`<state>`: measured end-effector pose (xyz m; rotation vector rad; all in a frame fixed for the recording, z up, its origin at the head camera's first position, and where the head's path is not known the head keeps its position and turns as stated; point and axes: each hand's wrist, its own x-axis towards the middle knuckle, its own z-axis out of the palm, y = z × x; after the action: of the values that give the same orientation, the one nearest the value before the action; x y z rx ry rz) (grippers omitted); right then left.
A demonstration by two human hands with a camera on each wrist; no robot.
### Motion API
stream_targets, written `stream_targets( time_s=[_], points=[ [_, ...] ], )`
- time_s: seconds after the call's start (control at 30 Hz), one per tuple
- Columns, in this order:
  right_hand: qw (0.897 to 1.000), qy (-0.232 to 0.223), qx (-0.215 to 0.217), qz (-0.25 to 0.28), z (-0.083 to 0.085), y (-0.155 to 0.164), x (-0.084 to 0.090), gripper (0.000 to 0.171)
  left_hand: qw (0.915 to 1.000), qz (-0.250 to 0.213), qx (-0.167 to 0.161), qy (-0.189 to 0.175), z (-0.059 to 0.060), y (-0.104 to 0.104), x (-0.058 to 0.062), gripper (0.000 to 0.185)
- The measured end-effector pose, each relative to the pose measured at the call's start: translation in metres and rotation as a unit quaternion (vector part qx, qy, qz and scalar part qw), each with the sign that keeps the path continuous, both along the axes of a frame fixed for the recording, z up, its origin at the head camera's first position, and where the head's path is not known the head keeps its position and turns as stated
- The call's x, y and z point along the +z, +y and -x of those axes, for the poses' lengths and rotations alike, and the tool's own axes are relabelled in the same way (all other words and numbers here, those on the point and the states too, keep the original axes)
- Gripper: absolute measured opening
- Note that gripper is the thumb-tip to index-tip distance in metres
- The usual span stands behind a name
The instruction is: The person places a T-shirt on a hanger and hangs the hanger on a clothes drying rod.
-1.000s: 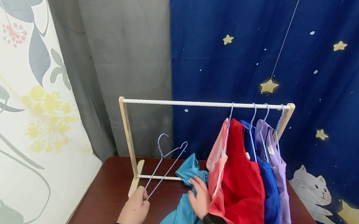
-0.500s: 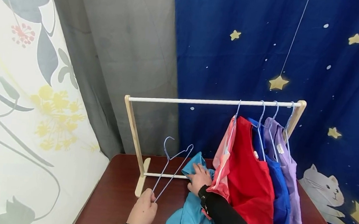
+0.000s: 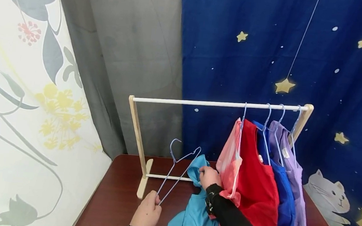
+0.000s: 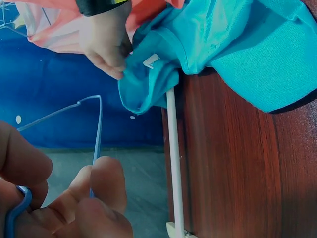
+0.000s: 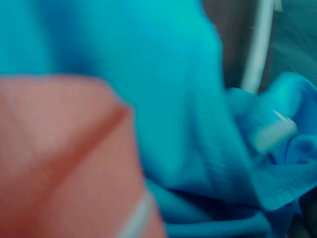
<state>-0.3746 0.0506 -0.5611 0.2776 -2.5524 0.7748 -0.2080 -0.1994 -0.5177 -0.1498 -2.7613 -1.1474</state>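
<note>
My left hand (image 3: 146, 211) grips a pale blue wire clothes hanger (image 3: 175, 161) by its lower end, with the hook pointing up and away. In the left wrist view the curled fingers (image 4: 109, 178) close round the hanger wire. A teal top (image 3: 192, 209) lies crumpled on the table, its upper part over the rack's low bar. At its upper edge my right hand (image 3: 209, 178) pinches the cloth near a white label (image 4: 151, 61). Teal fabric (image 5: 153, 94) fills much of the blurred right wrist view, where those fingertips are hidden.
A white-railed clothes rack (image 3: 185, 102) stands on the brown table (image 3: 110, 199). On its right half hang pink (image 3: 228, 159), red (image 3: 254, 200), blue (image 3: 283, 209) and purple (image 3: 297, 193) sleeveless tops. Behind are a grey curtain (image 3: 141, 53) and a starry blue curtain (image 3: 235, 71).
My right hand has moved from lying spread on the teal top to curling at its upper edge, which now stands up more. The left hand keeps hold of the hanger. The view has shifted.
</note>
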Motion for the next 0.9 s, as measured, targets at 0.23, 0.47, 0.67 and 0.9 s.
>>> stream_targets(
  time_s=[0.23, 0.47, 0.67, 0.9],
  points=[
    [0.998, -0.017, -0.016, 0.056, 0.006, 0.011, 0.016, 0.036, 0.9997, 0.007, -0.020, 0.011, -0.005, -0.001, 0.006, 0.019],
    [0.999, -0.005, -0.004, 0.037, 0.000, 0.025, 0.023, 0.013, 0.9992, 0.019, -0.032, 0.016, -0.012, -0.002, 0.007, 0.018],
    [0.992, -0.007, -0.025, 0.120, 0.003, 0.034, 0.036, 0.025, 0.9987, 0.009, -0.050, 0.003, -0.019, -0.004, 0.012, 0.019],
    [0.969, 0.002, -0.045, 0.241, 0.013, 0.044, 0.054, 0.030, 0.9967, 0.000, -0.080, 0.016, -0.023, -0.004, 0.019, 0.020]
  ],
)
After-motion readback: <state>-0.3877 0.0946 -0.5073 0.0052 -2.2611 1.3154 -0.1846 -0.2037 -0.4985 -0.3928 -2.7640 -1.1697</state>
